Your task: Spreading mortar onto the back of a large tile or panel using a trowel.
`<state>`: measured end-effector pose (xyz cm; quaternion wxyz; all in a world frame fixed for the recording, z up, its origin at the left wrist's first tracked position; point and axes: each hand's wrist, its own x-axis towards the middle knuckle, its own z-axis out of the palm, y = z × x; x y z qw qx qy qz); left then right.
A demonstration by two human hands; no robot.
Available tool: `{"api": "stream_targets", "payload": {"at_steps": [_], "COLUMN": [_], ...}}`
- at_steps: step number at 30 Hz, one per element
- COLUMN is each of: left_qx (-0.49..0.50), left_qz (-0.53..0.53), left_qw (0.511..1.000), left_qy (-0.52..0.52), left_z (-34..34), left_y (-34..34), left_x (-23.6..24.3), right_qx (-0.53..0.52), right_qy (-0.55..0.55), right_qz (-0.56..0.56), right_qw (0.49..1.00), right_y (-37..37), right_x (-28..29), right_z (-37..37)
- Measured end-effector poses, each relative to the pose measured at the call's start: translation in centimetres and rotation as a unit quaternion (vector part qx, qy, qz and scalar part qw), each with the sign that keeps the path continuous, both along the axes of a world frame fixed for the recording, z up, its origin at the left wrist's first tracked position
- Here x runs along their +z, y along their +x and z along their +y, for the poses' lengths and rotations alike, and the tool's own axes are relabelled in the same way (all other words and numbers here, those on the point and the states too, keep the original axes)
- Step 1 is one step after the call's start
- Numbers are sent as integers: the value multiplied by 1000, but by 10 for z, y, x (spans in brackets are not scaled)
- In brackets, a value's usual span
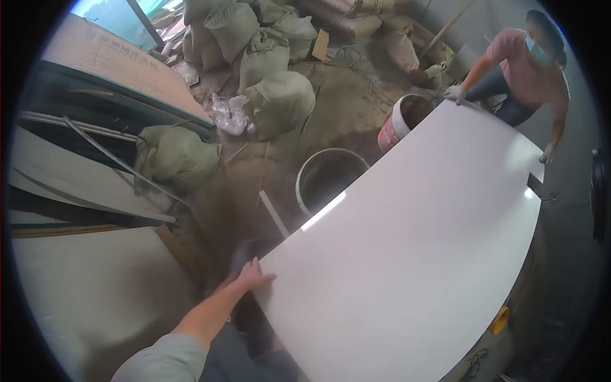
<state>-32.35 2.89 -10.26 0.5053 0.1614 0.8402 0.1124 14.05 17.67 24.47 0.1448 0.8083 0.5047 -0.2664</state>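
Observation:
A large glossy white panel with a notch in its far right edge fills the right half of the view, slightly curved by the lens. My left hand is closed on its near left edge, thumb over the top surface. Low in the view, a small patch of skin shows beside the panel's edge; it may be my right hand, but its fingers are hidden. At the far end, a co-worker in a pink top, mask and gloves holds the same panel with both hands.
Two round buckets stand beside the panel. Stuffed sacks pile at the back, with crumpled plastic. Sheets and metal strips lean at the left, above another pale board. A yellow object sits right.

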Motion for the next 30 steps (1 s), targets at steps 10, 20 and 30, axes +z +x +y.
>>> {"api": "stream_targets", "payload": {"at_steps": [10,20,30], "left_qx": [-304,-403,-277], "left_qz": [-52,-256,-270], "left_qw": [937,830,788], "left_qy": [161,288,479], "left_z": [-13,1,-24], "left_y": [60,-8,-76], "left_x": [126,369,539], "right_qx": [62,375,88], "right_qy": [-18,180,8], "right_qz": [-130,32,570], "right_qw": [989,909,817], "right_y": [-91,-216,-331], "right_x": [162,261,212], "right_z": [-50,-114,-87]}}
